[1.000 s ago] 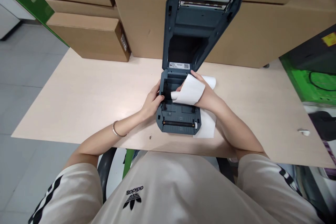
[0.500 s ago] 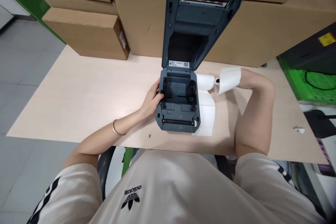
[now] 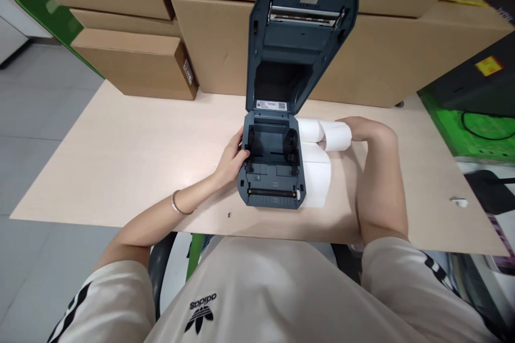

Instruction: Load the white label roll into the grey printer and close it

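Note:
A dark blue-grey label printer (image 3: 271, 171) stands on the table with its lid (image 3: 300, 43) raised. Its paper bay shows no roll inside. My left hand (image 3: 232, 159) grips the printer's left edge, thumb over the rim and fingers down the side. Right of the printer lies a white paper roll (image 3: 309, 129), with a flat strip of white paper (image 3: 317, 174) spread toward me. Beside it, my right hand (image 3: 356, 127) is closed on another curled white paper roll (image 3: 337, 136); most of its fingers are hidden behind the paper.
Large cardboard boxes (image 3: 217, 43) form a wall behind the printer. A smaller carton (image 3: 132, 67) stands at the back left. On the right side of the table (image 3: 426, 198) lies a small white object (image 3: 459, 202). A green surface (image 3: 470, 131) with a black cable is at the far right.
My right hand has moved left with the curled paper roll, bringing it against the other roll beside the printer. My left hand stays on the printer's edge. The view has tilted slightly.

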{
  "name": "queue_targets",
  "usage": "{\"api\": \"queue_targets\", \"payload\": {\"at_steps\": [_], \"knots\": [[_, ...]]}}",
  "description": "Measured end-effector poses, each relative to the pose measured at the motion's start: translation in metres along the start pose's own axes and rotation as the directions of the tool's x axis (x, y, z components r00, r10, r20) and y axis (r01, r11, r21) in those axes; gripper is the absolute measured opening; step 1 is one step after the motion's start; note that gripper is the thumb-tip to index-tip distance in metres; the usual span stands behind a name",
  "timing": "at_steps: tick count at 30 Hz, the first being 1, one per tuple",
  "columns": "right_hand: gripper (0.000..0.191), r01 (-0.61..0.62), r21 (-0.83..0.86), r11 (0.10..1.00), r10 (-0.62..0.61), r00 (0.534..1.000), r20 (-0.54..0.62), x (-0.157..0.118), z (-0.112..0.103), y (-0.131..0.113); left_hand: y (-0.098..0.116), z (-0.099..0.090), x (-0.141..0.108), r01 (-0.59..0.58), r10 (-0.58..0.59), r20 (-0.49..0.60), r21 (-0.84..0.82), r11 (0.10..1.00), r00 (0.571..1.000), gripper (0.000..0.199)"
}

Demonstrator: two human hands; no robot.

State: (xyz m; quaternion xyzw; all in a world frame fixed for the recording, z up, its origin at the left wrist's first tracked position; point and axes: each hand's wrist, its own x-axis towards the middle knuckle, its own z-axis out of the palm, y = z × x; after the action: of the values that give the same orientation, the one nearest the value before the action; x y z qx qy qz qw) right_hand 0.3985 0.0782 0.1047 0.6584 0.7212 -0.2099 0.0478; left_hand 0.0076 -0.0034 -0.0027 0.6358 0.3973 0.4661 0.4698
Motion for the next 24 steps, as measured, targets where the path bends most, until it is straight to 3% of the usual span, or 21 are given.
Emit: {"api": "queue_targets", "payload": {"at_steps": [3,5,8,11,13,16,19,24], "knots": [[0.031,-0.065,-0.039,0.997,0.063,0.997,-0.054,-0.016,-0.010,-0.011,0.000,-0.001,-0.001,0.011,-0.011,-0.017,0.010,1.000,1.000,0.075],[0.046,-0.068,-0.068,0.995,0.053,0.976,-0.210,-0.030,-0.015,-0.023,0.000,-0.001,-0.001,0.014,-0.014,-0.020,0.015,1.000,1.000,0.076],[0.055,0.097,-0.098,0.990,-0.128,0.910,-0.395,-0.041,-0.009,-0.046,-0.001,-0.001,-0.002,0.015,-0.014,-0.013,0.034,0.999,1.000,0.076],[0.062,0.266,-0.173,0.948,-0.305,0.915,-0.265,-0.028,0.015,-0.065,-0.001,-0.001,-0.002,0.008,-0.008,-0.004,0.044,0.999,1.000,0.077],[0.074,0.230,-0.250,0.940,-0.274,0.949,-0.158,-0.013,0.033,-0.072,0.000,-0.001,-0.002,0.006,-0.006,0.003,0.038,0.999,1.000,0.076],[0.069,0.182,-0.316,0.931,-0.234,0.963,-0.135,0.004,0.045,-0.074,0.000,-0.002,-0.002,0.012,-0.012,0.000,0.032,0.999,1.000,0.076],[0.062,0.277,-0.270,0.922,-0.312,0.945,-0.097,-0.002,0.035,-0.070,0.001,-0.002,-0.003,0.013,-0.012,-0.012,0.044,0.999,1.000,0.076],[0.058,0.394,-0.139,0.908,-0.405,0.913,-0.057,-0.053,-0.004,-0.059,0.002,-0.002,-0.003,-0.006,0.006,-0.013,0.035,0.999,1.000,0.074]]}}
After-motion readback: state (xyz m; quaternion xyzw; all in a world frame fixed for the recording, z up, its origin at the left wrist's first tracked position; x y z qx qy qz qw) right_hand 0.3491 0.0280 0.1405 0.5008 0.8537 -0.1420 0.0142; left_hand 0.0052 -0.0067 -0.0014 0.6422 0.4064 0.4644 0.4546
